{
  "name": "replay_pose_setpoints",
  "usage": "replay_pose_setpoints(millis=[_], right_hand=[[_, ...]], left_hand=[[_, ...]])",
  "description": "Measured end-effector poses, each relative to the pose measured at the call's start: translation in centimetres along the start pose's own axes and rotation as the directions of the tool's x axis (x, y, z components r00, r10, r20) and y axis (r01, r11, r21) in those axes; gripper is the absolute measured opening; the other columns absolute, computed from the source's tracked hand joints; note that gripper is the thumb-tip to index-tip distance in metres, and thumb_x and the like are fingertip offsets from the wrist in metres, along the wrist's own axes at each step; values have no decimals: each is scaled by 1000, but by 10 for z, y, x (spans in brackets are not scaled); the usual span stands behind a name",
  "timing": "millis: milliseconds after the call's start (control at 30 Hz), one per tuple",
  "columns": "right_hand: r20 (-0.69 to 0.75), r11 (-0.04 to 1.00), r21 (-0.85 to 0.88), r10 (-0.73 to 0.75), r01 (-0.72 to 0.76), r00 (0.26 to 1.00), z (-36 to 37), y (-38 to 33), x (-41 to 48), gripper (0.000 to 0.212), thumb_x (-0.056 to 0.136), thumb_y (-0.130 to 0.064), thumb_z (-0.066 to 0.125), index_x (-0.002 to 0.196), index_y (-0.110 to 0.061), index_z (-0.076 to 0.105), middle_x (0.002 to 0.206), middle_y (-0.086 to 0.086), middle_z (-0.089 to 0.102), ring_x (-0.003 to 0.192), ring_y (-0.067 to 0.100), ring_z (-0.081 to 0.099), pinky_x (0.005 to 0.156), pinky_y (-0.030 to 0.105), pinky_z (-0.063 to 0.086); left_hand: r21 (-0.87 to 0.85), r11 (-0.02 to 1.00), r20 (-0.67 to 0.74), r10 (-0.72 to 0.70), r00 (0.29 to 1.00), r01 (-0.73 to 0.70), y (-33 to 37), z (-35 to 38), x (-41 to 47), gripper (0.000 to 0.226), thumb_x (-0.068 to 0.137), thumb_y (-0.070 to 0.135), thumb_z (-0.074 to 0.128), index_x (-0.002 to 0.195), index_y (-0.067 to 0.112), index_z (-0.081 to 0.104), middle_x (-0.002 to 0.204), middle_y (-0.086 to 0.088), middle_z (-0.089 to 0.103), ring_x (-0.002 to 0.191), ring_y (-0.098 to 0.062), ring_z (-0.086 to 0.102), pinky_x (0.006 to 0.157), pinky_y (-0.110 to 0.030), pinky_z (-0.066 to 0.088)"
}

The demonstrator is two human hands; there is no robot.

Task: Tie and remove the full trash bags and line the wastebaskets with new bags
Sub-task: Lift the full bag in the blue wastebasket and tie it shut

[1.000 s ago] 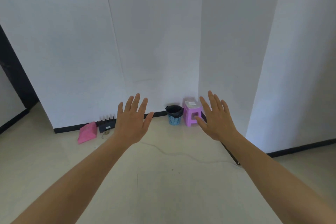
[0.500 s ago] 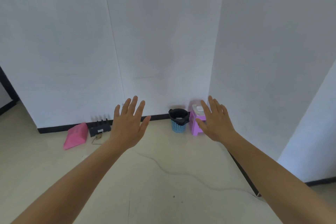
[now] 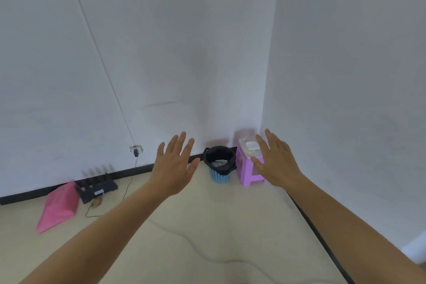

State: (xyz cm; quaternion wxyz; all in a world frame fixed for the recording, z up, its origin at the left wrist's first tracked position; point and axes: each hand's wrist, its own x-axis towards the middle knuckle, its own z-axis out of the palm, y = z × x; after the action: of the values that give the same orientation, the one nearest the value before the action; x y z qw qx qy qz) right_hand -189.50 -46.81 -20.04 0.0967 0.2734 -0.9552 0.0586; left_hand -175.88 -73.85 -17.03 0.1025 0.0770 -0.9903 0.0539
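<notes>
Both bare forearms reach forward over the pale floor (image 3: pixel 207 226). Left hand (image 3: pixel 175 168): fingers spread wide and straight, back of hand to the camera, holding nothing. Right hand (image 3: pixel 275 163): same, fingers spread, holding nothing. A thin cable (image 3: pixel 196 244) snakes across the floor beneath the arms.

Further on, in the corner, a small blue wastebasket (image 3: pixel 219 176) stands upright against the wall, lined with a black trash bag (image 3: pixel 219 158); something white lies inside. Just to its right stands a purple stool (image 3: pixel 247 172), with a white item on top, partly hidden by the right hand.

Left along the baseboard: black router (image 3: pixel 98 189) with antennas, pink bag (image 3: pixel 58 207) on the floor beside it.
</notes>
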Motion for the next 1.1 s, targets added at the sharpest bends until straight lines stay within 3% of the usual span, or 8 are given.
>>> replay_pose_setpoints(millis=[167,400,667,867,1100], right_hand=[[72,999,9,30,-31,997,41,44,130,69,104,-49,31,158,-13,9,165,18,3,152,32,10,121,43,16],[127,999,37,17,-22,992,71,54,311,69,104,-48,31,159,-14,7,165,18,3,152,33,12,122,45,17],[251,995,-20,96,-94,963,173,52,444,68,103,-45,38,157,-14,12,164,18,10,150,34,17,121,46,19],[347,934,-133,358,-332,867,248,55,543,68,102,-45,41,155,-14,14,163,18,16,149,33,22,118,43,23],[460,893,-111,435,-436,774,325,48,613,68,102,-44,42,156,-14,15,162,17,20,147,33,26,116,43,27]], left_hand=[[-11,999,108,-42,993,43,-16,49,135,66,101,54,13,157,22,-1,165,-4,-12,152,-23,-6,122,-48,5],[-30,996,82,-77,994,79,-73,82,281,65,101,53,14,157,23,6,165,-3,-6,152,-24,-1,123,-47,5],[-80,997,227,6,974,13,-157,208,452,65,101,54,11,157,22,7,165,-4,-4,152,-24,1,122,-47,7],[-165,982,330,146,933,-95,-203,299,592,62,103,50,20,157,20,15,165,-6,6,151,-27,10,120,-49,17],[-279,958,416,183,891,-66,-217,386,690,59,103,48,24,154,17,24,163,-10,16,149,-30,18,118,-48,22]])
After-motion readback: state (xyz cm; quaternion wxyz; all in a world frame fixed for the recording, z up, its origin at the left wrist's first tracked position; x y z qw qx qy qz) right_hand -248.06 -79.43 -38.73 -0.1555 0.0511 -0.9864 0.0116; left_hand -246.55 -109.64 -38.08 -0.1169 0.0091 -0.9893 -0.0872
